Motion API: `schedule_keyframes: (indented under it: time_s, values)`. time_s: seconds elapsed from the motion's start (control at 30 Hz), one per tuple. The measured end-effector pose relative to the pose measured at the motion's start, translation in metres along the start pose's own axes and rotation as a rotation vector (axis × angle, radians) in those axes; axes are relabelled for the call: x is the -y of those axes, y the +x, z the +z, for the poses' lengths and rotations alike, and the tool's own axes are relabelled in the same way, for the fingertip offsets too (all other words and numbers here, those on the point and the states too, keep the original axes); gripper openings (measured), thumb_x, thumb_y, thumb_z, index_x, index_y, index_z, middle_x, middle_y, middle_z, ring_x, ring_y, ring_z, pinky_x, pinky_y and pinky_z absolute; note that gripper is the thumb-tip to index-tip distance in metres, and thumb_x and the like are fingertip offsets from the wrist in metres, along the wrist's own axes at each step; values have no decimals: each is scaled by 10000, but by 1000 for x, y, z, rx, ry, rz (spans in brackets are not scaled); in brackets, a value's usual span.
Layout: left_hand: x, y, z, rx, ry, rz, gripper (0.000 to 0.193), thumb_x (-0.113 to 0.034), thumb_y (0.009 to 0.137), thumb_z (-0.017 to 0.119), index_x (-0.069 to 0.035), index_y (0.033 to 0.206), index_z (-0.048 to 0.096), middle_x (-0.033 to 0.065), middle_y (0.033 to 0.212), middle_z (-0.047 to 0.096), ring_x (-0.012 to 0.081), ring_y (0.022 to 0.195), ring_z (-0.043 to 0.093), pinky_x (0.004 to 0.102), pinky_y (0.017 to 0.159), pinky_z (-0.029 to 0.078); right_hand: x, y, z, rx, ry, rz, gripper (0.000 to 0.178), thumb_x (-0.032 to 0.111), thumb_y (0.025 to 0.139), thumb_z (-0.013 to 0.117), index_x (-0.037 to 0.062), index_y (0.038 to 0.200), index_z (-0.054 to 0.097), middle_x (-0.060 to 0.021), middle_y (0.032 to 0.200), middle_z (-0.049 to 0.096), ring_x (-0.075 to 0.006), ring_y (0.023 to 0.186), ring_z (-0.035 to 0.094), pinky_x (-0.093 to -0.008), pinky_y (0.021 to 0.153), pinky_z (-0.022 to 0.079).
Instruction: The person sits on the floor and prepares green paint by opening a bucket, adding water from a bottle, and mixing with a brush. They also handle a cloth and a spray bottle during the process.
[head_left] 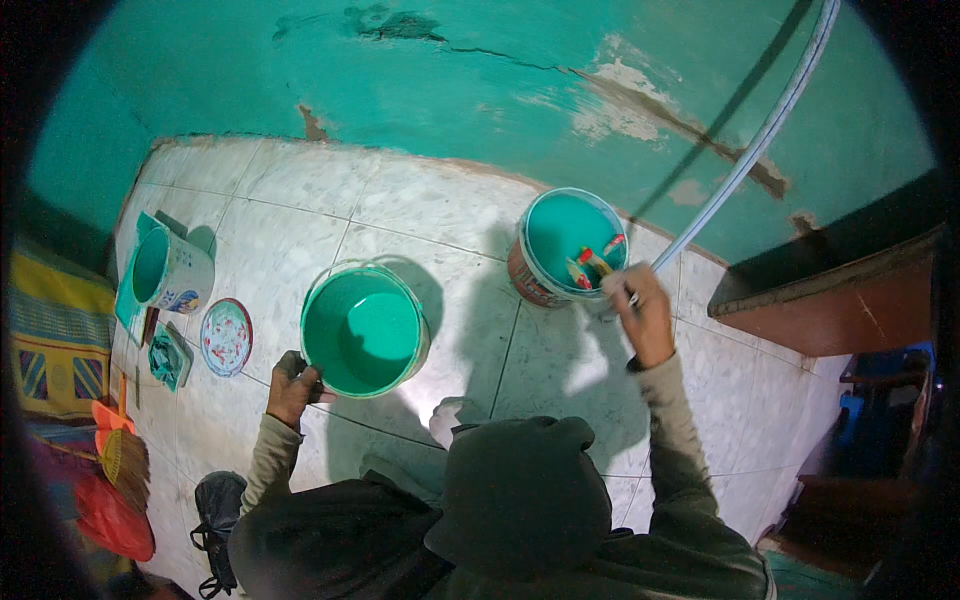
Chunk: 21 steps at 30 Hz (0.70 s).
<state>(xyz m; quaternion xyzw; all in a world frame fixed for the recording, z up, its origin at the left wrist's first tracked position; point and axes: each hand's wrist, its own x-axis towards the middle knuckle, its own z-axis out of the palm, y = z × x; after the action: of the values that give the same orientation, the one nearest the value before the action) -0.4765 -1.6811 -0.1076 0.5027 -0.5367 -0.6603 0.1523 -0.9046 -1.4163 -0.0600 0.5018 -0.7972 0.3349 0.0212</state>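
Observation:
My left hand (pixel 292 388) is closed on the near-left rim of a bucket (pixel 425 350) with teal paint in it. My right hand (pixel 643 312) is at the near-right edge of a second bucket (pixel 532 272), also holding teal paint, with its fingers curled together. Red-and-yellow tool handles (pixel 583 268), perhaps paintbrushes, stick out of this paint beside my fingertips. What those fingers grip, a handle or the rim, I cannot make out. A long pale pole (pixel 750 150) slants down from the upper right to just above my right hand; its lower end is hard to see.
On the left, a small paint pail (pixel 187 275) lies tilted, near a paint-spotted round lid (pixel 227 338) and a stained container (pixel 168 358). A broom (pixel 127 465) and black bag (pixel 218 510) are lower left. A teal wall (pixel 480 90) borders the tiles; a brown ledge (pixel 840 300) juts in right.

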Motion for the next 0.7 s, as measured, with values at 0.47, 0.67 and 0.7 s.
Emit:
schedule_keyframes:
  time_s: [0.47,0.67,0.7]
  values:
    - [-4,-6,5,-47,-17,-5,247,-167,846,589,18,984,501,114,796,605,186,576,633,296,524,582,-43,89,28,425,-189,-150,213,196,791,653,69,960,635,-125,881,604,-322,852,582,-406,752,468]
    - [2,-3,0,-35,-57,-27,229,-153,839,622,-2,945,486,101,803,599,169,580,623,303,515,581,-51,113,13,229,130,213,166,172,875,555,17,918,597,-158,738,638,-254,642,634,-356,617,484]
    - [2,-2,1,-33,-57,-30,231,-158,840,625,-6,944,485,98,802,599,168,580,623,303,515,581,-54,117,9,202,160,191,185,193,885,554,14,915,588,-130,731,626,-210,637,612,-330,601,476]
